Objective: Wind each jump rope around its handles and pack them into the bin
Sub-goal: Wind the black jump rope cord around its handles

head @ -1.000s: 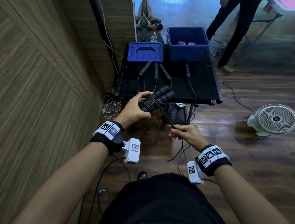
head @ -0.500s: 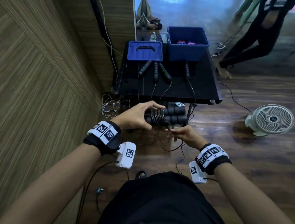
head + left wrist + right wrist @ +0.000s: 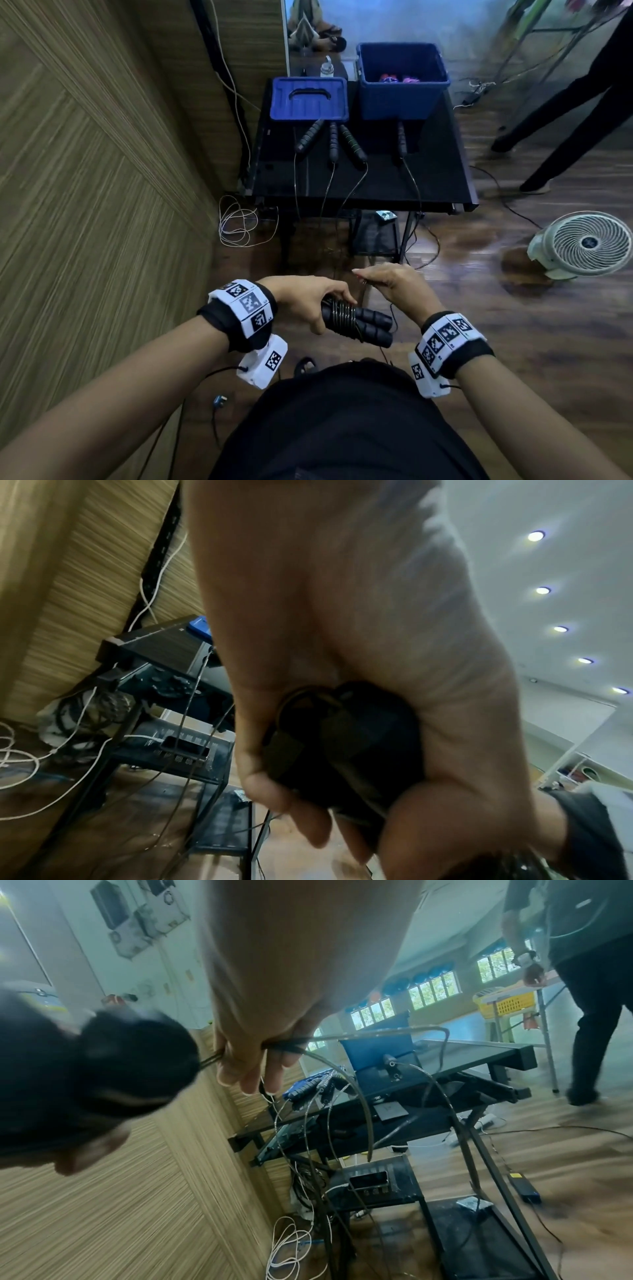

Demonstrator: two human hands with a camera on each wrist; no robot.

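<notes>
Handles (image 3: 359, 323), paired and banded with rope coils, now sit low against the person's belly, well short of the table (image 3: 438, 178) they were level with a moment ago. The left hand (image 3: 308, 301) stays clamped round their wrapped end; the right hand (image 3: 394, 284) has swung from beneath to above them, pinching the rope (image 3: 342, 1064), so another turn looks under way. Little slack seems left. The bin (image 3: 402, 99) on the table waits beyond four loose handles.
</notes>
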